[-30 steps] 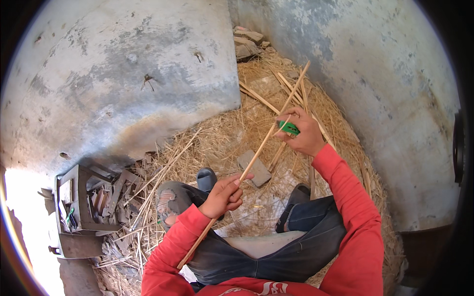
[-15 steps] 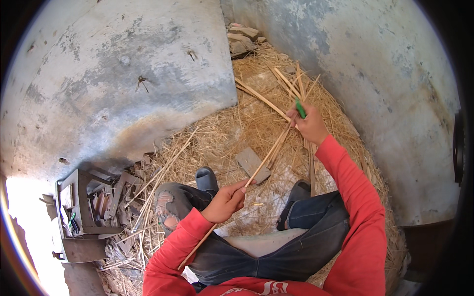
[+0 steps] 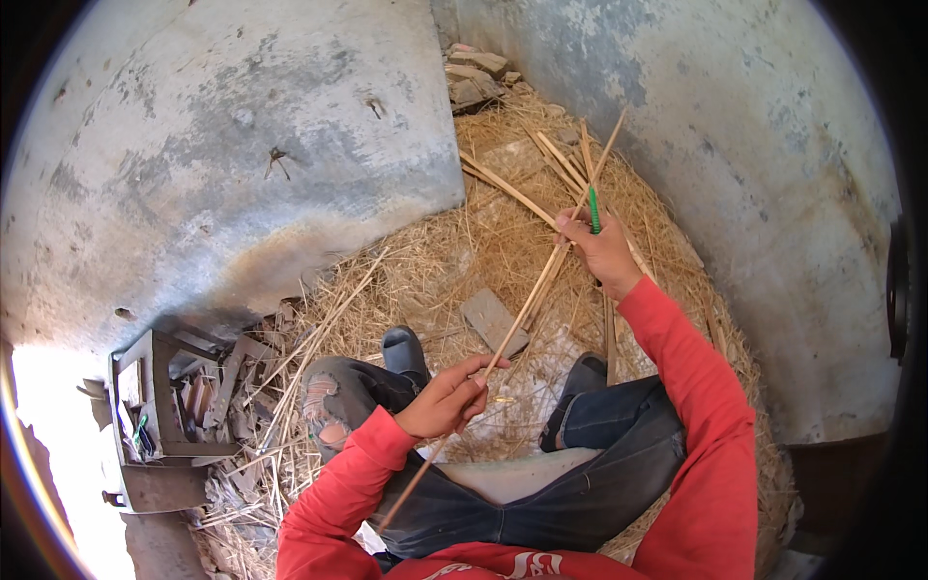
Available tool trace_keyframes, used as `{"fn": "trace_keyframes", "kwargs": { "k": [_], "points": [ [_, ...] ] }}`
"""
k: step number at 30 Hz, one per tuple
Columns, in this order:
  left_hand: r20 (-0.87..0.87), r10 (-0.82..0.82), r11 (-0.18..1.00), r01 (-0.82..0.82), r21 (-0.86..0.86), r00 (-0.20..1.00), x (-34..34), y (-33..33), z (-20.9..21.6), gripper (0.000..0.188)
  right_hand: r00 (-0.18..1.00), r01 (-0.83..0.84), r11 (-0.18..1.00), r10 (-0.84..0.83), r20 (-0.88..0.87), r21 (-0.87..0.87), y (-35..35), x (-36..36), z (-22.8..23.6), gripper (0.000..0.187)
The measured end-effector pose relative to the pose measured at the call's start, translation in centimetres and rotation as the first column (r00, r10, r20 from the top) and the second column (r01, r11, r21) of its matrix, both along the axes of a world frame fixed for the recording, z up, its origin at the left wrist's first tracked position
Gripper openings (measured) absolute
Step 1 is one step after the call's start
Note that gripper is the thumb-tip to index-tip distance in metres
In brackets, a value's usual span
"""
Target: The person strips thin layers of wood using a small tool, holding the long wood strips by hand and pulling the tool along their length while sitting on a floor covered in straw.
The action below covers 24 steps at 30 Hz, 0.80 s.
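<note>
A long thin bamboo-like strip (image 3: 525, 311) runs slantwise from near my lap, through both hands, to a tip at the right wall. My left hand (image 3: 447, 398), above my bent knee, is closed around its lower part. Farther off, my right hand (image 3: 597, 249) pinches the strip between thumb and fingers. That same hand keeps a green-handled tool (image 3: 594, 211) against the strip, handle nearly upright; its working end is hidden. Other pale strips (image 3: 512, 193) lie on the straw beyond and beneath my right hand.
Straw (image 3: 425, 256) covers much of the floor. A flat grey brick (image 3: 493, 319) lies between my feet. At left stands a dark frame-like box (image 3: 159, 416) beside wood scraps. Stones (image 3: 474, 82) fill the far corner, between worn walls (image 3: 715, 193).
The strip has slid away from me through my hands, its far tip now reaching higher along the right wall. My right hand has drawn slightly nearer and the green handle stands more upright.
</note>
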<state>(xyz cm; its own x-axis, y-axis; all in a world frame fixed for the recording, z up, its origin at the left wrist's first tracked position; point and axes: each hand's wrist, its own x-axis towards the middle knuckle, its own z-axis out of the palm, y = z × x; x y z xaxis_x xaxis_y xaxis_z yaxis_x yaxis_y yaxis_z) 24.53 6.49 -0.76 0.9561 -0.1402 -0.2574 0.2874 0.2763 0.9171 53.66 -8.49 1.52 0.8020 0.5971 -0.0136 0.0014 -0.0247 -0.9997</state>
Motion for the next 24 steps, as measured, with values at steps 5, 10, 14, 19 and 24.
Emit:
{"fn": "trace_keyframes", "kwargs": {
  "k": [5,10,14,19,24],
  "points": [
    [0.038,0.018,0.999,-0.02,0.051,0.999,1.8,-0.7,0.5,0.045,0.989,-0.146,0.989,0.146,0.006,0.019,1.6,-3.8,0.3,0.025],
    [0.065,0.26,0.961,-0.251,-0.116,0.964,3.5,-0.9,-0.1,0.044,0.928,-0.253,0.943,0.3,0.222,-0.216,2.0,-8.0,0.8,0.035],
    [0.087,0.359,0.929,-0.348,-0.126,0.929,3.7,0.0,-0.6,0.046,0.781,-0.14,0.889,0.37,0.504,-0.437,0.9,-9.6,2.0,0.053],
    [0.075,0.424,0.903,-0.414,-0.115,0.903,3.7,-0.1,-1.1,0.049,0.733,-0.196,0.76,0.533,0.422,-0.619,0.5,-10.8,1.5,0.058],
    [0.044,0.432,0.902,-0.43,-0.047,0.901,3.5,-0.4,-1.0,0.048,0.695,-0.128,0.795,0.498,0.518,-0.593,1.2,-9.5,-0.3,0.061]
  ]
}}
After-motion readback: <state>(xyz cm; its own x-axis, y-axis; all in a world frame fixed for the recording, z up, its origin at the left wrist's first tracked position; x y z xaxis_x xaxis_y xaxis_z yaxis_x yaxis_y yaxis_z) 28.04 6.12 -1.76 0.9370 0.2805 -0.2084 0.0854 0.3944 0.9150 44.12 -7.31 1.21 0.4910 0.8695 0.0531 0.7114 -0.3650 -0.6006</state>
